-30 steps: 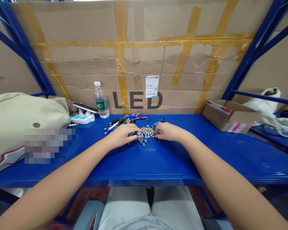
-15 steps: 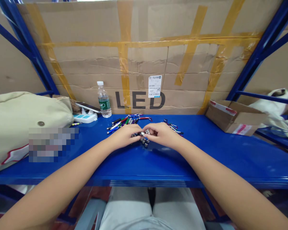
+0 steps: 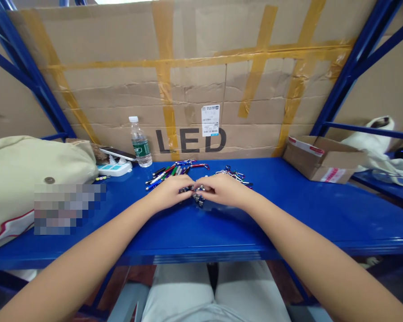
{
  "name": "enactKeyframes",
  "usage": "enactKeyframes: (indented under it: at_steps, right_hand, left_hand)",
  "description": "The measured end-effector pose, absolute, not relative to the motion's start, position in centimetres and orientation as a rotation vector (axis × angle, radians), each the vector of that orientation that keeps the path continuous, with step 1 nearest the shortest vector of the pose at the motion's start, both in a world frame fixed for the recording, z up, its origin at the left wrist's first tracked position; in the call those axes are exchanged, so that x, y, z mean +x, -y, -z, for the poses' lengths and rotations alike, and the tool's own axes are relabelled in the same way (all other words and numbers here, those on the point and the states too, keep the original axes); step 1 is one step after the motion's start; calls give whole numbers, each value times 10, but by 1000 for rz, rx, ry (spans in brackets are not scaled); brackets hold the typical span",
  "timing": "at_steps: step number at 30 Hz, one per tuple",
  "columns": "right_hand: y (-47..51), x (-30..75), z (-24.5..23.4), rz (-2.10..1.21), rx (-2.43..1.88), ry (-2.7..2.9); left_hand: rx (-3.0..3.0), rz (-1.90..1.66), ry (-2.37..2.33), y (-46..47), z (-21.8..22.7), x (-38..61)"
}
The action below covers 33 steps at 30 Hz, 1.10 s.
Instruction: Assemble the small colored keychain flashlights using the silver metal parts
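A heap of small silver button cells [image 3: 198,197] lies on the blue shelf [image 3: 289,214], mostly covered by my hands. My left hand [image 3: 171,191] and my right hand [image 3: 223,190] meet over the heap, fingertips curled together and pressed onto the pieces. What each finger grips is hidden. Behind my left hand lie several coloured pen-like sticks [image 3: 168,172]. Behind my right hand lies a bunch of small coloured clips [image 3: 235,175].
A water bottle [image 3: 140,143], a phone [image 3: 118,154] and a white power strip [image 3: 114,168] stand at the back left, beside a cream bag [image 3: 23,174]. An open cardboard box [image 3: 319,158] sits at the right. A taped cardboard wall [image 3: 195,85] closes the back.
My hands were apart at the sides of the spread-out heap. They have drawn together and now cover most of it, the pieces pushed into a tighter clump.
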State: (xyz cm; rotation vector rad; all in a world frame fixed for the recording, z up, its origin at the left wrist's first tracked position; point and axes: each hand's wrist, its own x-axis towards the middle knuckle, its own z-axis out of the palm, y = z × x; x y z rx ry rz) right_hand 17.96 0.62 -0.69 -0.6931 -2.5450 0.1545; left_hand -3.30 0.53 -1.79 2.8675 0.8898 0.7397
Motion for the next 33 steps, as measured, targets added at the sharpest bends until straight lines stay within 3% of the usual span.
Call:
enactKeyframes:
  at_steps: [6, 11, 33]
  right_hand:
    - [-21, 195, 4, -144, -994, 2327]
    - [-36, 207, 5, -265, -1285, 2600]
    - [-51, 202, 23, -135, -1203, 2749]
  left_hand:
    - [2851, -791, -956, -8, 20, -34]
    - [2849, -763, -974, -9, 19, -36]
    - [2851, -716, -962, -8, 18, -36]
